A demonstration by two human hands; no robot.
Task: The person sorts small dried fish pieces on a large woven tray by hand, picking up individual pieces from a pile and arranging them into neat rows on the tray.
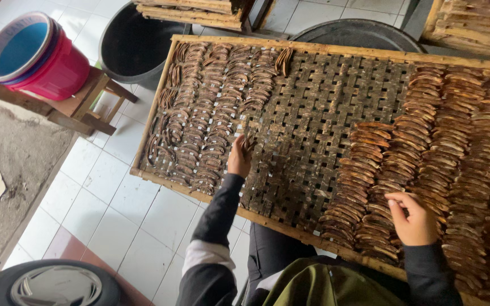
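Note:
A large woven bamboo tray [313, 107] with a wooden frame lies in front of me. Rows of thin, dark brown curved slices [211, 107] cover its left part. Lighter orange-brown slices [449, 136] overlap in rows on its right part. My left hand [239, 157] reaches to the right edge of the dark rows, fingers pinched on one slice there. My right hand [414, 218] rests on the orange-brown slices near the front edge, fingers curled over them. The middle of the tray is bare weave.
Two black tubs [134, 45] sit under the tray's far side. Stacked pink and blue buckets [35, 54] stand on a wooden stool [86, 105] at the left. More wooden trays [472, 25] are stacked at the back. A tyre [52, 286] lies at bottom left on the white tiled floor.

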